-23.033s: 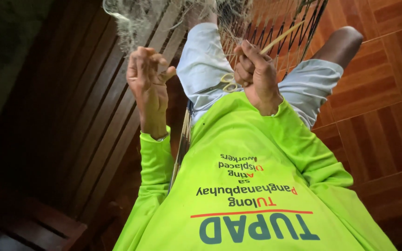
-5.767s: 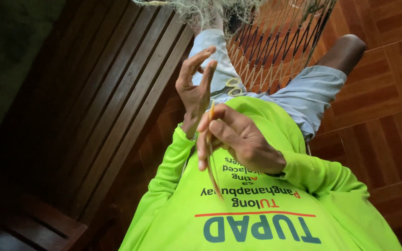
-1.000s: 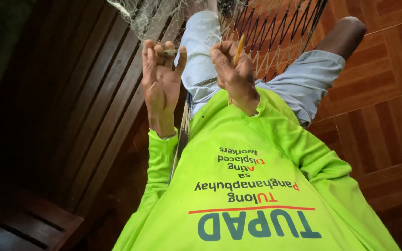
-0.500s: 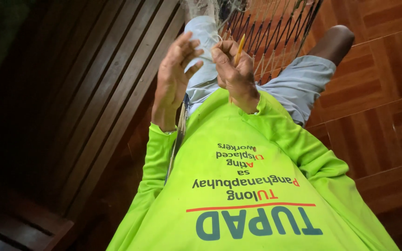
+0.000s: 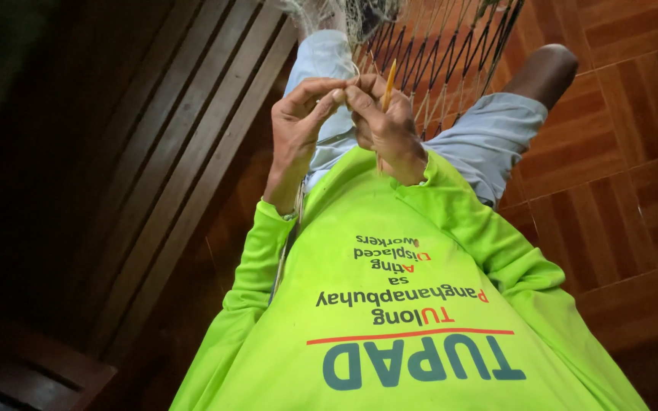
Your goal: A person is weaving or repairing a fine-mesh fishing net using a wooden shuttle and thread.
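Note:
My left hand (image 5: pixel 297 125) and my right hand (image 5: pixel 384 122) meet fingertip to fingertip above my lap, pinching thin pale twine between them. A slim yellow netting needle (image 5: pixel 389 74) stands up out of my right hand's grip. Just beyond the hands hangs a net (image 5: pixel 451 53) with dark and pale meshes, bunched into a whitish tangle at the top edge. I wear a bright green long-sleeved shirt (image 5: pixel 397 304) and pale blue shorts (image 5: pixel 489 141).
A dark slatted wooden bench (image 5: pixel 177 160) runs along my left side. Reddish-brown parquet floor (image 5: pixel 618 175) lies to the right. My right knee (image 5: pixel 546 68) shows past the net.
My left hand has swung in from an open, raised pose and closed its fingertips against my right hand. The right hand with the needle stayed nearly in place.

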